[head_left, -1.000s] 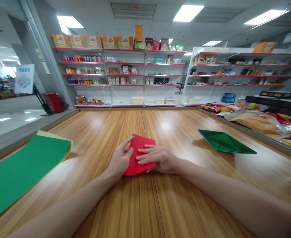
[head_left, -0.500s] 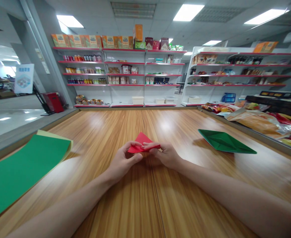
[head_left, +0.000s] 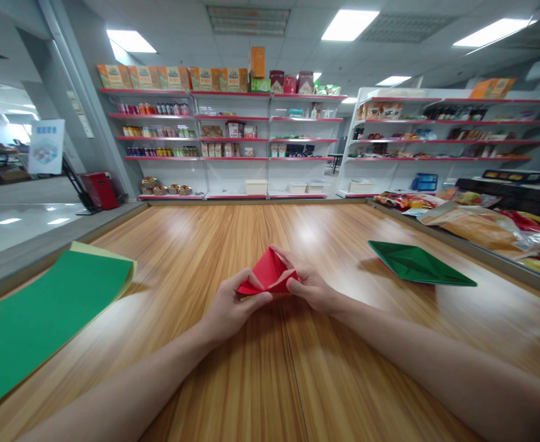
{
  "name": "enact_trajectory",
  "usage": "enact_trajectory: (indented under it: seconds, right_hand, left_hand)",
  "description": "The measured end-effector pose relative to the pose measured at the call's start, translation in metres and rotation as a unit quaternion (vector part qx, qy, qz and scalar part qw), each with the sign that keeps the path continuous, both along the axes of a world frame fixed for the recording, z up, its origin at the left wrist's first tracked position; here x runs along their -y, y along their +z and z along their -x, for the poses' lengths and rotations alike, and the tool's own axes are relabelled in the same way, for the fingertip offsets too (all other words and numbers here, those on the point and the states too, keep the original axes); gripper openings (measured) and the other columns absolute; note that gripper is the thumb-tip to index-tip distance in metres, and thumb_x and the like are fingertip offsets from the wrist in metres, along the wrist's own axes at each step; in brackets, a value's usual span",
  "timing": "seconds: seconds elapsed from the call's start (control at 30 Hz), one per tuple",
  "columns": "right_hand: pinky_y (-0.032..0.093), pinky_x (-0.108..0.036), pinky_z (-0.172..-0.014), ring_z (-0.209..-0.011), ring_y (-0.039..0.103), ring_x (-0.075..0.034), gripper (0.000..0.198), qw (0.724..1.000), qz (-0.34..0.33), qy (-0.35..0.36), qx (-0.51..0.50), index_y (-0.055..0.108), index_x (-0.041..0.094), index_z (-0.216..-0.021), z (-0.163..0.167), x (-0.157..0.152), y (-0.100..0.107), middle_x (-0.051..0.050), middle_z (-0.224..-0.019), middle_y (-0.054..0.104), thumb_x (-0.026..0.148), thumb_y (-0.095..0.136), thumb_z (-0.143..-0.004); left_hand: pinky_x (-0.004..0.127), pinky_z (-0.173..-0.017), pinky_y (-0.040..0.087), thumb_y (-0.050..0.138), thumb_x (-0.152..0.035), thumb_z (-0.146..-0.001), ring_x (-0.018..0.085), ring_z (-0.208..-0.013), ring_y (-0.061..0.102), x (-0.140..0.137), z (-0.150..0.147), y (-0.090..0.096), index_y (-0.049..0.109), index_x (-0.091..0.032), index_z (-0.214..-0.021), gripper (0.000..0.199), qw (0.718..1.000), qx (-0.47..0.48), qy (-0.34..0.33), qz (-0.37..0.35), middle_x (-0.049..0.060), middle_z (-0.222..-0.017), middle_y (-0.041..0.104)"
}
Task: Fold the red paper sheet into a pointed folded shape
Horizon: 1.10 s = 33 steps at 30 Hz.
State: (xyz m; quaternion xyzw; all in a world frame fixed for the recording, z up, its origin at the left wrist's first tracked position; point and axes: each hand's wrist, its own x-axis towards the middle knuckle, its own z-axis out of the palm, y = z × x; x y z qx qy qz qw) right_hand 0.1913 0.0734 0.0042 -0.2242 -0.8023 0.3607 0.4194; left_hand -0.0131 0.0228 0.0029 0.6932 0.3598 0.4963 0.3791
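Between my hands, over the middle of the table, is a folded piece of red paper (head_left: 266,270) with a peak at the far side and a pocket spread at its right. My left hand (head_left: 236,305) pinches its left corner, thumb along the near edge and fingers pressed on the fold. At the right side, my right hand (head_left: 310,283) grips the paper with the thumb in front and fingers behind it, partly hidden. To the right lies a folded green paper boat (head_left: 419,263), apart from my hands.
A stack of green paper sheets (head_left: 53,307) with a yellowish layer beneath lies on the left of the wooden table (head_left: 205,233). Bagged snacks (head_left: 475,224) sit past the right edge. Stocked shelves (head_left: 233,138) stand beyond the far edge.
The red paper has opened up and tilted, its pocket now showing. My right fingers have moved from its front to behind it; my left hand has shifted slightly right.
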Motion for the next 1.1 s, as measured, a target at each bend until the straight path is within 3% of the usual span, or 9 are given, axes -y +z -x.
enact_trajectory:
  seconds: [0.17, 0.4, 0.6, 0.77, 1.1]
  right_hand:
    - [0.017, -0.044, -0.113, -0.138, 0.026, -0.027, 0.034, 0.999, 0.021, -0.008, -0.029, 0.073, 0.021, -0.071, 0.002, 0.001, -0.002, -0.004, -0.148, 0.033, 0.052, 0.061, -0.082]
    - [0.022, -0.041, -0.111, -0.131, 0.035, -0.025, 0.038, 0.997, 0.049, -0.043, -0.046, 0.070, 0.020, -0.061, 0.007, 0.000, -0.004, -0.005, -0.138, 0.045, 0.052, 0.063, -0.080]
    - [0.035, -0.040, -0.103, -0.113, 0.050, -0.023, 0.037, 0.993, 0.021, -0.083, -0.077, 0.071, 0.021, -0.062, 0.009, -0.001, -0.003, -0.007, -0.115, 0.056, 0.050, 0.061, -0.082]
    - [0.037, -0.040, -0.099, -0.108, 0.051, -0.023, 0.033, 0.980, -0.023, -0.171, -0.101, 0.073, 0.022, -0.066, 0.009, 0.000, 0.002, -0.007, -0.112, 0.057, 0.048, 0.061, -0.083]
    - [0.043, -0.039, -0.094, -0.104, 0.054, -0.022, 0.026, 0.972, -0.074, -0.207, -0.082, 0.076, 0.023, -0.072, 0.014, 0.009, 0.007, -0.007, -0.113, 0.055, 0.041, 0.062, -0.084]
  left_hand:
    - [0.020, -0.056, 0.033, 0.066, -0.034, -0.080, 0.009, -0.059, 0.043, 0.002, 0.000, 0.001, 0.051, -0.017, -0.072, 0.024, 1.000, -0.020, -0.006, -0.017, -0.005, -0.063, 0.048]
    - [0.020, -0.052, 0.035, 0.061, -0.036, -0.083, 0.009, -0.055, 0.048, 0.006, 0.001, 0.002, 0.050, -0.017, -0.072, 0.025, 0.999, -0.036, -0.016, -0.011, -0.003, -0.063, 0.056]
    - [0.022, -0.053, 0.050, 0.063, -0.038, -0.082, 0.013, -0.058, 0.060, 0.003, -0.003, -0.003, 0.053, -0.017, -0.075, 0.024, 0.999, 0.021, 0.004, 0.034, -0.002, -0.064, 0.059]
    - [0.029, -0.059, 0.059, 0.068, -0.037, -0.077, 0.023, -0.084, 0.069, -0.001, -0.007, 0.002, 0.063, -0.016, -0.086, 0.023, 0.987, 0.122, 0.065, 0.081, 0.005, -0.080, 0.071]
    - [0.034, -0.069, 0.062, 0.070, -0.033, -0.077, 0.015, -0.067, 0.067, 0.003, -0.006, 0.001, 0.065, -0.013, -0.072, 0.021, 0.985, 0.137, 0.092, 0.055, 0.001, -0.070, 0.068]
